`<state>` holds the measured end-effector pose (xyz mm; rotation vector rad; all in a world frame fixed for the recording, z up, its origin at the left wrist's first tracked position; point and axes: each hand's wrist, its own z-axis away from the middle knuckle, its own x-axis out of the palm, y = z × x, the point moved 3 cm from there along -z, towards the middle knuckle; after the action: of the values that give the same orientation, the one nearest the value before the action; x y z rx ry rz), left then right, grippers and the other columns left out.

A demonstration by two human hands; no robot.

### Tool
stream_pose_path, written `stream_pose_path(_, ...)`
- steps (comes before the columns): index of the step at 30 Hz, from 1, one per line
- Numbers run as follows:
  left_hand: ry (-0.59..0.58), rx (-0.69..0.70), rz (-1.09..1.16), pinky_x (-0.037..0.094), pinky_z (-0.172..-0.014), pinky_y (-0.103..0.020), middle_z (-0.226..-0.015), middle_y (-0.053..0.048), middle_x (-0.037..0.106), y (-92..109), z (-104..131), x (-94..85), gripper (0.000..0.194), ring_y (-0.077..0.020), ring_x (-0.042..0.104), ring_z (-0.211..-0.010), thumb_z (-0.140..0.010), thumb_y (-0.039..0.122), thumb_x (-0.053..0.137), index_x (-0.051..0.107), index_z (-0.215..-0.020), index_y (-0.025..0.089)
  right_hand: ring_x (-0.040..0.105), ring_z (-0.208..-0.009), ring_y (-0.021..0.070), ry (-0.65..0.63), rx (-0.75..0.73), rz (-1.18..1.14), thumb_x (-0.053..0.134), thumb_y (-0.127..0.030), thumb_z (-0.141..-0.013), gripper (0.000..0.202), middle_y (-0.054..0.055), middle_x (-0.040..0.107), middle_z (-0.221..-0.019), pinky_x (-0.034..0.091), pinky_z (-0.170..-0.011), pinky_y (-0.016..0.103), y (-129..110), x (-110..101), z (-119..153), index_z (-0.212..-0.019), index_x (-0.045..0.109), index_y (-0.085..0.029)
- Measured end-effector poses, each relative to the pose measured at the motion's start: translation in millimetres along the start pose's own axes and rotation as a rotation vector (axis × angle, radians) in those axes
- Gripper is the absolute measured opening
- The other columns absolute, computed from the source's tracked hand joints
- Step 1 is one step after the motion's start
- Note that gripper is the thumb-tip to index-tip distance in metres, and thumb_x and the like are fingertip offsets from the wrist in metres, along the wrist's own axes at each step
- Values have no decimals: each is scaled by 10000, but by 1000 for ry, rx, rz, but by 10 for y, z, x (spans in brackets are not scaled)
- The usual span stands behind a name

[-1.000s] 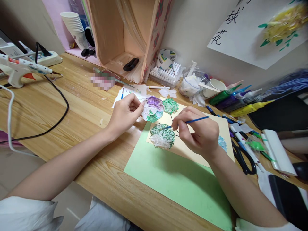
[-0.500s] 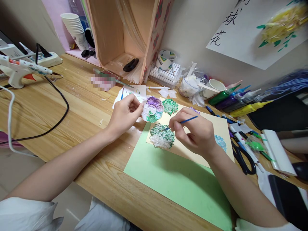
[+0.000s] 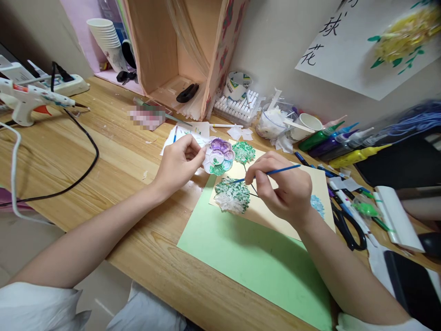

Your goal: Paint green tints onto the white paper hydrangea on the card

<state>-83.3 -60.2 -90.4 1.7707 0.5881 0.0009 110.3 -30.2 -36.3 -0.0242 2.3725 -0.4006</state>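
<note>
Between thumb and fingers, my left hand [image 3: 181, 161] pinches the edge of a flower-shaped paint palette [image 3: 218, 157] with purple, teal and green paint in its wells. My right hand [image 3: 284, 186] is closed around a thin blue paintbrush [image 3: 284, 169], its tip at the upper part of a textured, flower-like clump [image 3: 232, 195]. That clump is green above and white at its lower left. A fully green clump [image 3: 244, 152] lies behind, right of the palette. Both are on a cream sheet [image 3: 272, 218], which rests on a light green sheet [image 3: 248, 257]. A blue clump [image 3: 317, 206] is partly hidden by my right wrist.
A glue gun [image 3: 31, 99] with cables lies at the left. At the back are an open box [image 3: 151, 50], a case of white pens [image 3: 237, 108] and a paper cup [image 3: 308, 124]. Paint bottles [image 3: 358, 155], scissors [image 3: 349, 227] and markers crowd the right side.
My right hand has shifted slightly right, and the brush now lies flatter, with its tip a little farther left and up on the clump. My left hand and the palette look still.
</note>
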Motion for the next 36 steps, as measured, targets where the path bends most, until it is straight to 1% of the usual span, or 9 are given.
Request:
stream_pose_path(4, -6, 9, 0, 481, -532, -240, -621, 16, 614, -4, 0, -2, 224, -128, 627, -563, -826, 337, 622, 499, -699, 200, 510, -577, 124, -46, -25, 52, 473, -44, -837, 179, 14, 591, -619, 437, -539, 263, -13, 5, -2, -749, 526, -190)
stream_pose_path(8, -3, 8, -4, 479, -530, -234, -618, 15, 614, -5, -2, -3, 230, -125, 625, -562, -824, 340, 627, 498, -695, 199, 530, -596, 123, -30, -29, 60, 477, -40, -837, 179, 16, 606, -636, 453, -553, 257, -23, -3, -9, -752, 530, -188)
stream_pose_path(13, -10, -2, 6, 479, -522, -229, -615, 15, 617, -6, -3, 0, 235, -124, 623, -562, -824, 355, 625, 503, -699, 198, 509, -564, 120, -83, -40, 79, 471, -53, -843, 181, 3, 595, -608, 442, -523, 260, -30, 12, -18, -743, 524, -195)
stream_pose_path(19, -9, -3, 2, 479, -527, -231, -624, 12, 614, -5, 8, -3, 233, -125, 628, -574, -829, 348, 622, 501, -701, 196, 539, -591, 120, -17, -30, 40, 477, -44, -836, 177, 6, 608, -636, 463, -546, 257, -45, -38, -12, -773, 549, -194)
stream_pose_path(24, -13, -6, -1, 484, -540, -242, -624, 12, 614, -6, 7, 0, 222, -130, 635, -576, -833, 327, 617, 497, -699, 196, 586, -675, 148, 167, 48, -18, 435, -67, -861, 199, 20, 642, -714, 482, -621, 304, 28, -88, 36, -826, 574, -205)
stream_pose_path(25, -14, -7, -2, 484, -540, -243, -623, 13, 614, -5, 6, 1, 219, -129, 634, -574, -832, 326, 617, 499, -701, 197, 594, -685, 154, 167, 59, -11, 430, -76, -867, 199, 23, 646, -724, 483, -629, 312, 40, -82, 38, -834, 577, -207)
stream_pose_path(29, -16, -9, 1, 482, -534, -243, -616, 16, 610, -3, 3, 3, 220, -129, 630, -567, -830, 324, 619, 499, -696, 198, 591, -665, 157, 76, 47, 24, 431, -89, -870, 184, 26, 639, -707, 478, -610, 315, 45, -39, 23, -850, 577, -199)
stream_pose_path(32, -17, -9, 2, 484, -536, -244, -616, 15, 610, -7, 5, 3, 225, -128, 628, -565, -831, 329, 618, 497, -694, 198, 592, -672, 156, 113, 63, 16, 425, -92, -874, 190, 25, 638, -714, 479, -618, 318, 40, -55, 16, -844, 575, -205)
stream_pose_path(36, -20, -11, -6, 488, -540, -245, -619, 13, 611, -12, 6, 3, 223, -129, 628, -574, -834, 337, 614, 501, -701, 199, 583, -648, 150, 88, 81, 38, 428, -101, -878, 188, 22, 634, -697, 472, -603, 313, 39, -64, 15, -833, 573, -211)
